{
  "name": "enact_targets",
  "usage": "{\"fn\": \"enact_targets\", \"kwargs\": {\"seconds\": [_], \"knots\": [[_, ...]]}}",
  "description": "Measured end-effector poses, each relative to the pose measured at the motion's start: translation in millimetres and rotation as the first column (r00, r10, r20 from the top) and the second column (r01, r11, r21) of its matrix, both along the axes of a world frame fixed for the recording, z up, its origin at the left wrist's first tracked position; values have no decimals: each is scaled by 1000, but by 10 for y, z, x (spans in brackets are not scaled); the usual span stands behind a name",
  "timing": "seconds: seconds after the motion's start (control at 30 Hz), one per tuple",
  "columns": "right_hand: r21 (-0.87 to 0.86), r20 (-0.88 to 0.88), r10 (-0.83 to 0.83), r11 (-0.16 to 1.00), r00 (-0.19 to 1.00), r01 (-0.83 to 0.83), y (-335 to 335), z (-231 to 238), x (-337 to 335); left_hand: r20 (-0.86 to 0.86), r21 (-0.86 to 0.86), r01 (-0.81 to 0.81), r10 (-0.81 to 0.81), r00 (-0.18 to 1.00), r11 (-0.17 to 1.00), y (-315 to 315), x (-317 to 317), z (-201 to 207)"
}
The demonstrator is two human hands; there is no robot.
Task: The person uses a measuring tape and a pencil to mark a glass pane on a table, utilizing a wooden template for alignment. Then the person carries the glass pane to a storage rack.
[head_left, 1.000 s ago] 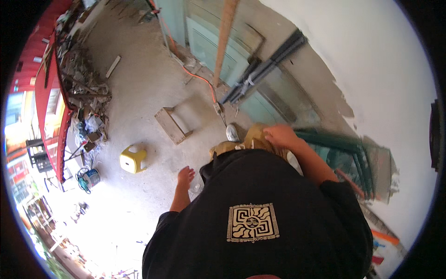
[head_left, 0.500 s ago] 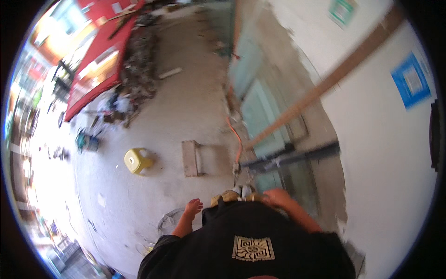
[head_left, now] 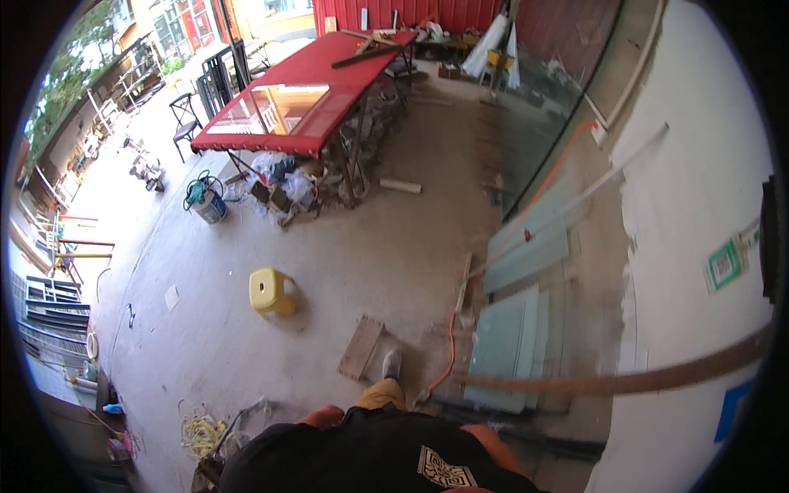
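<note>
My left hand (head_left: 327, 416) hangs low beside my black shirt, its fingers hidden. On the other side my right arm (head_left: 491, 444) shows only as a strip of skin; the hand itself is hidden behind my body. Neither visible part touches any object. Just ahead of my feet is a low wooden bench (head_left: 360, 347), with my shoe (head_left: 392, 364) close to its right side. A yellow plastic stool (head_left: 271, 292) stands farther off to the left.
Glass panes (head_left: 501, 349) lean along the right wall, crossed by a blurred brown pole (head_left: 616, 382). An orange cable (head_left: 452, 345) runs on the floor. Ahead stand a red-covered table (head_left: 345, 62) with rubble beneath and a bucket (head_left: 209, 205). Tangled yellow cord (head_left: 201, 435) lies lower left.
My view has swung up and forward, bringing the red table into fuller sight. The bench and stool appear lower. Both hands have dropped mostly behind my shirt, and one foot is forward beside the bench.
</note>
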State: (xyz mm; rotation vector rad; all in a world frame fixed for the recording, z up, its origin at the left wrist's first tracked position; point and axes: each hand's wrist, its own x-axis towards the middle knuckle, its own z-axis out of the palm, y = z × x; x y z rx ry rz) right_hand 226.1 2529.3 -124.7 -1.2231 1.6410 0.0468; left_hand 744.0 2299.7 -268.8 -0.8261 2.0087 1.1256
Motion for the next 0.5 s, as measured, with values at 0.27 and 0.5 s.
{"fn": "enact_targets", "kwargs": {"seconds": [0.27, 0.5], "knots": [[-127, 18, -201, 971, 979, 201, -1238, -495, -673, -179, 450, -763, 884, 432, 464, -2596, -322, 559], [49, -58, -639, 765, 767, 642, -2284, -328, -1077, -152, 473, -880, 979, -132, -45, -3639, -1011, 1749]]}}
